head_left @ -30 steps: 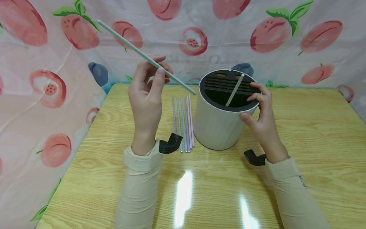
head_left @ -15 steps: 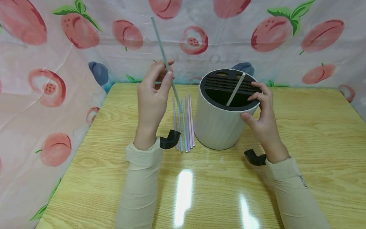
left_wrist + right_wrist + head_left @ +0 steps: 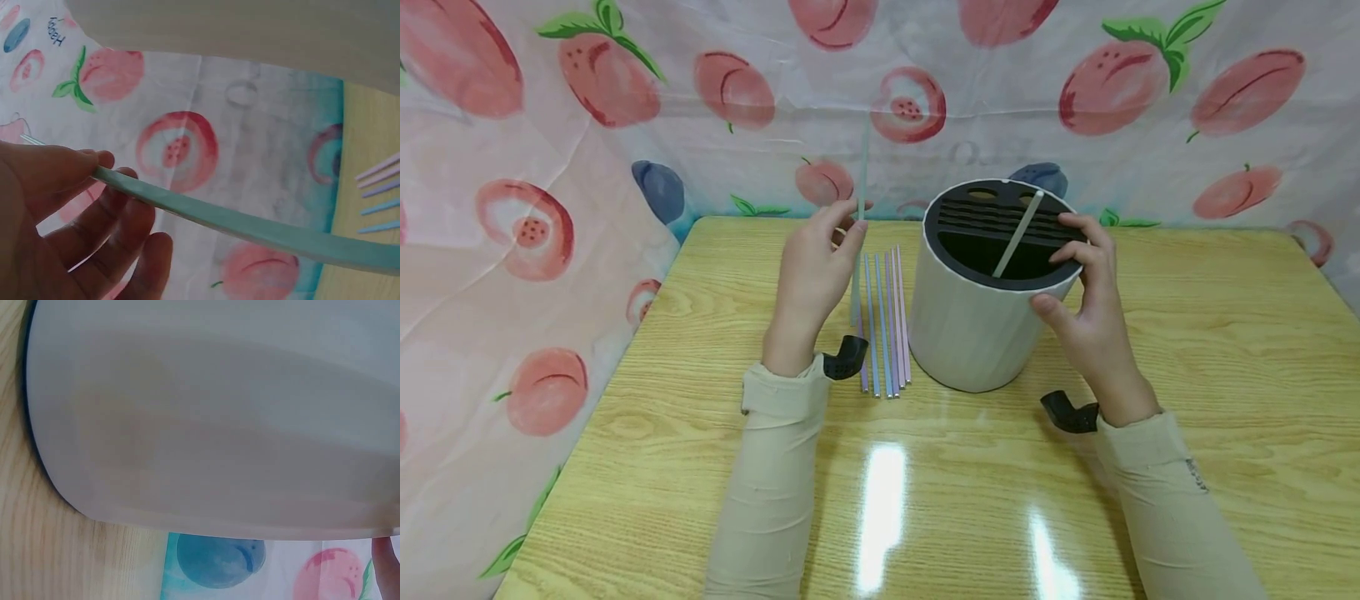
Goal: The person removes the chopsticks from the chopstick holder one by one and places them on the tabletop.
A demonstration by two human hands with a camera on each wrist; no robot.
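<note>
My left hand pinches a pale green chopstick between thumb and fingertips. In the head view it stands nearly upright, its lower end in front of the leftmost of several purple, blue and pink chopsticks lying side by side on the table. My right hand grips the rim of a white utensil holder, thumb on the outer wall and fingers over the black slotted lid. Another pale chopstick leans in the holder's large opening, its lower end hidden. White holder wall fills most of the right wrist view.
The wood-grain table carries everything. A peach-print cloth hangs behind it and along the left side. Each wrist wears a black camera mount.
The chopstick in my left hand has swung from a slant to nearly upright. That hand has moved right and down, to the row of chopsticks. My right hand stays on the holder.
</note>
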